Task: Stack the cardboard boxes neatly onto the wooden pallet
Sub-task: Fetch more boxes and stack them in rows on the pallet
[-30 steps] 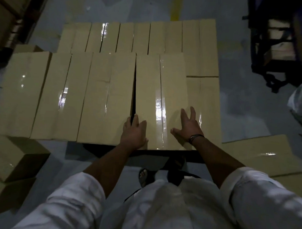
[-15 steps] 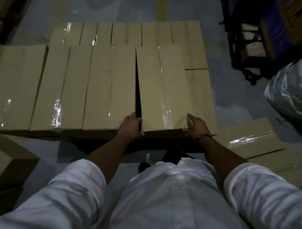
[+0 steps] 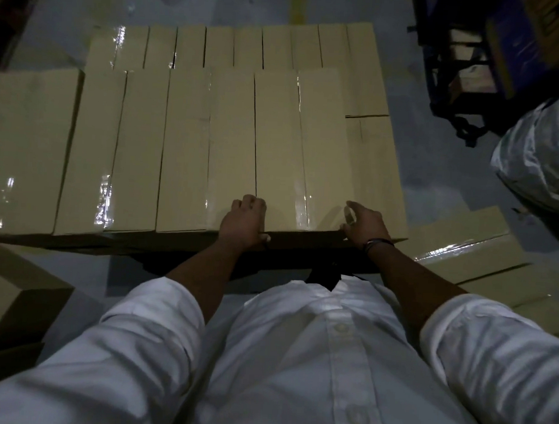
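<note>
Long tan cardboard boxes sealed with clear tape lie side by side in two layers on the pallet, which shows only as a dark strip (image 3: 175,255) under their near edge. The rightmost upper-layer box (image 3: 302,149) sits flush against its left neighbour (image 3: 207,152). My left hand (image 3: 243,220) grips its near left corner, fingers curled over the top and thumb on the front face. At the near right corner, my right hand (image 3: 365,226) holds the box with curled fingers and thumb on the front edge. Lower-layer boxes (image 3: 374,170) stick out to the right.
Loose cardboard boxes (image 3: 18,301) stand on the floor at the left, and more boxes (image 3: 473,247) lie at the right. A dark metal trolley (image 3: 466,78) and a plastic-wrapped bundle (image 3: 540,157) are at the upper right. The floor is grey concrete.
The box was angled with a gap to its left neighbour; now it lies straight and flush. Both hands moved from flat on its top to its near corners.
</note>
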{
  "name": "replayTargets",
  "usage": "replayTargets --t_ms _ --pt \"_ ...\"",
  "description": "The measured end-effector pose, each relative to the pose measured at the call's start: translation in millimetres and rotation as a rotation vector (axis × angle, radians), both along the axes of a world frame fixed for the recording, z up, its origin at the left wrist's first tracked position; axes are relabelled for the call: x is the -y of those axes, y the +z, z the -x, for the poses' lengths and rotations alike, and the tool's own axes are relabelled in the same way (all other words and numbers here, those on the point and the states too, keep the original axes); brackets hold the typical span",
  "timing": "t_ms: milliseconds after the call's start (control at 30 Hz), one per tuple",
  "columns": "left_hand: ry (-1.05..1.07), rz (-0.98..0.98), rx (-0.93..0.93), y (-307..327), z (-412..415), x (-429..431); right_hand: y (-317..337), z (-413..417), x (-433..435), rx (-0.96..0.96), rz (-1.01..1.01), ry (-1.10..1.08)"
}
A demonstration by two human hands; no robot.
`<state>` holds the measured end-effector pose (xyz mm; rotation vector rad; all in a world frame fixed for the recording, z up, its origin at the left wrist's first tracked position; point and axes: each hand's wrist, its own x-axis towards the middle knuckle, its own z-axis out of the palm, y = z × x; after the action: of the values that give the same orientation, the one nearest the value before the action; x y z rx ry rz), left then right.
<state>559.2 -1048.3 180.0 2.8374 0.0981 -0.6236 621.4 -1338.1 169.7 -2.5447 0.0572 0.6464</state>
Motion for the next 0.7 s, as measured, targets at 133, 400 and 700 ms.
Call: replayTargets --t_ms 133,400,700 --pt "-0.017 -0.029 0.008 -2.7 0.3 0.6 -1.0 3.5 -4.2 -0.002 0.003 0.0" --pt "-0.072 -0.07 0.045 -12.8 2.4 -9.9 -2.9 0.2 5.2 0.018 0.067 0.119" --pt "-0.113 -0.116 0.086 -24.0 10.4 -11.9 -21.9 13.3 0.1 0.047 0.123 0.242"
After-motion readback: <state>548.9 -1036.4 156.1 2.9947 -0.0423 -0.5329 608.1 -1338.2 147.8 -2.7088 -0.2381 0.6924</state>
